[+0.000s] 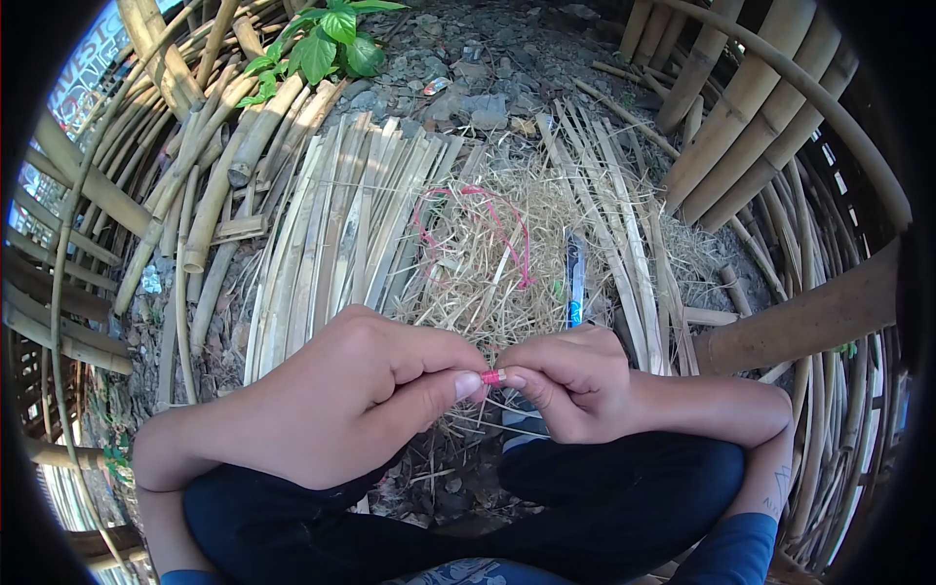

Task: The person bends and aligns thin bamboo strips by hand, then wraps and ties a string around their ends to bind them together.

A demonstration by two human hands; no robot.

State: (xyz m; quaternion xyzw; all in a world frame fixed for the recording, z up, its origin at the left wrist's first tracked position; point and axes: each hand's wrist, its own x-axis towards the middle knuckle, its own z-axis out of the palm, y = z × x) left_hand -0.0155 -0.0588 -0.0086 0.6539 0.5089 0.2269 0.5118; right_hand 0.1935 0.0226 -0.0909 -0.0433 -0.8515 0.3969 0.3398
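In the head view, a short, thin bamboo piece wrapped with pinkish-red string (492,377) is held level between my two hands. My left hand (356,400) pinches its left end between thumb and forefinger. From the other side, my right hand (570,380) grips the right end, where a bit of pale bamboo shows past the string. The rest of the piece is hidden by my fingers. Beyond my hands, a loose length of pink string (526,249) lies curled over pale bamboo shavings (468,263). A knife with a blue handle (575,310) rests beside the shavings, near my right hand.
Split bamboo strips (336,214) lie left of the shavings, with more strips (624,244) on the right. Thick bamboo poles (770,107) lean at the upper right. Other poles (210,210) are stacked on the left. A leafy plant (327,49) grows near stony ground (478,78).
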